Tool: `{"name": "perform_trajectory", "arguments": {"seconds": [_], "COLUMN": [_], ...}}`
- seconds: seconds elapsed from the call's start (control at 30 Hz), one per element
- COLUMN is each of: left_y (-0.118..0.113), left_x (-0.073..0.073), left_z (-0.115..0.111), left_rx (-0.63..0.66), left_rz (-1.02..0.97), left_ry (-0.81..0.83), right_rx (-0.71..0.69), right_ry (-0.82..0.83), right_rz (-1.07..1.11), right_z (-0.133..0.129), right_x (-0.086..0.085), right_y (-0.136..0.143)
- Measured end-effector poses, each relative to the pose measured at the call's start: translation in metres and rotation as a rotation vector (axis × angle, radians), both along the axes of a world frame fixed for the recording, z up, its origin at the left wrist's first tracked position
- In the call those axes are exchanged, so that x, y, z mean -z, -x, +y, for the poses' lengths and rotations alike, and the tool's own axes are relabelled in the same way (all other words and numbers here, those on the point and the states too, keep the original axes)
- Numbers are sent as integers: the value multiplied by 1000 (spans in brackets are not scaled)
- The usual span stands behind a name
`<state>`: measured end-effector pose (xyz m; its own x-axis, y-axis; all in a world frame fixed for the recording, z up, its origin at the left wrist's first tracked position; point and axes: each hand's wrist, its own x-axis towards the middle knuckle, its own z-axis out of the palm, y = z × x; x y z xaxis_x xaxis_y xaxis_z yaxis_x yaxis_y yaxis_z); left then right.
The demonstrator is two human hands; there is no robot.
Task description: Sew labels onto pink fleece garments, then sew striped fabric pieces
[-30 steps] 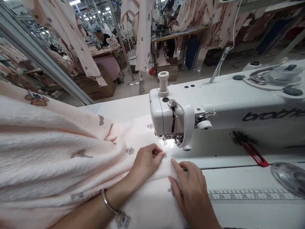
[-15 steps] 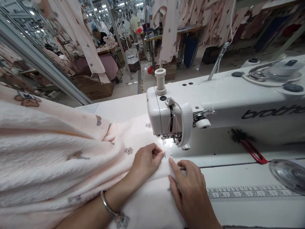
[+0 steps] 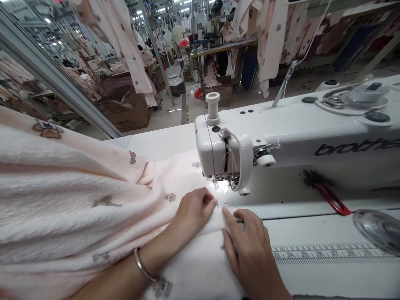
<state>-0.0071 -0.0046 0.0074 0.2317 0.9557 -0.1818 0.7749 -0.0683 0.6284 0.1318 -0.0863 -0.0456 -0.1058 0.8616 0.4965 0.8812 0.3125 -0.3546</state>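
Observation:
Pale pink fleece fabric (image 3: pixel 131 225) printed with small bears spreads over the machine bed and bunches in folds at the left. My left hand (image 3: pixel 196 208) is closed, thumb and index finger pinching the fabric edge just in front of the needle area. A silver bangle (image 3: pixel 142 264) is on that wrist. My right hand (image 3: pixel 250 246) rests on the fabric's right edge, thumb and index finger apart; a small dark item shows by its fingers, too little to name. The white sewing machine (image 3: pixel 215 146) stands over the fabric, its lamp lighting the presser foot area.
Red-handled thread snips (image 3: pixel 333 200) lie beside a dark fuzzy patch under the machine arm. A ruler strip (image 3: pixel 328 253) runs along the table front, near a clear round object (image 3: pixel 378 229). Beyond are hanging pink garment pieces (image 3: pixel 131 54), a cardboard box (image 3: pixel 125 110) and other worktables.
Both hands keep almost the same place on the fabric. The view has shifted slightly. The hanging pink pieces in the background have swung or moved to the right.

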Motion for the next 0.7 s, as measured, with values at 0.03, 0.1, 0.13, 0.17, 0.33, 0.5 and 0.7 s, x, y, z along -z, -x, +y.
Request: {"name": "perform_trajectory", "arguments": {"seconds": [0.03,0.1,0.13,0.17,0.33,0.5,0.7], "left_y": [3,11,15,20,35,34,35], "left_x": [-4,-14,-18,-20,-10,2,2], "left_z": [-3,-10,-14,-18,-32,-34,-34], "left_rx": [28,137,217,311,711,766,759], "left_rz": [31,123,172,212,295,359,311], "left_ry": [-32,-127,-182,-239,-435,-449,-472], "right_rx": [3,2,2,3,0,-8,-9], "right_ry": [-12,-37,-46,-51,-73,-75,-60], "right_rz": [-2,-7,-7,-7,-14,-11,1], "right_z": [0,1,1,1,1,1,-1], "right_x": [0,-1,-1,-1,-2,-2,2], "right_y": [0,1,1,1,1,1,0]}}
